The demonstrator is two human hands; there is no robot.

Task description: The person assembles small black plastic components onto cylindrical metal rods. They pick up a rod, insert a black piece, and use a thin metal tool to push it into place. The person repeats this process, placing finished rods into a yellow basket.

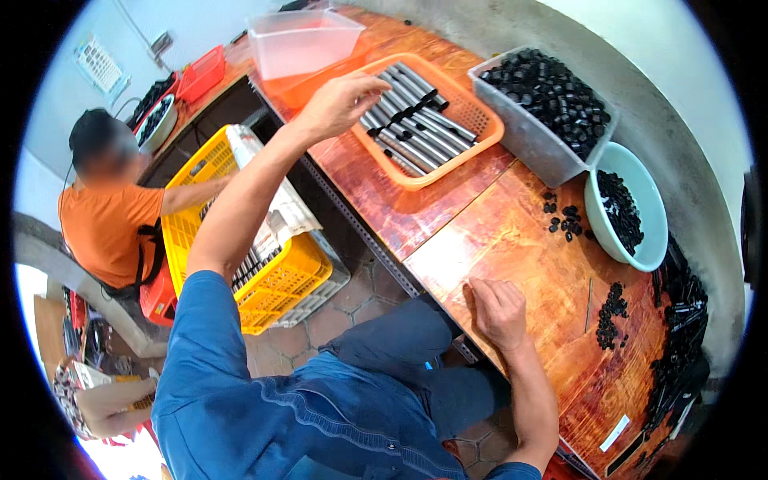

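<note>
Wooden table (456,240) bears orange basket (416,183) of grey rods (436,132). Left hand (340,104) is above the basket's rim, right hand (498,314) apart (both curled, grip I cannot tell).

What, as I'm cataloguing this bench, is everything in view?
Table: one, reddish-brown, centre to right
Basket: one, orange, on table
Tubes: several, grey, in basket
Bins: two, translucent, on table
Black parts: many, black, right-hand bin, bowl, tabletop
Bowl: one, pale aqua, table's right
Strip: one, white, table's lower right
Crate: one, yellow, left of table
Tray: one, red, upper left
Wall chart: one, whitish, upper left
Co-worker: one, orange shirt, left
Other person: one, partly visible, lower left
Left hand: one, bare, at basket's left side
Right hand: one, bare, at table's near edge
</note>
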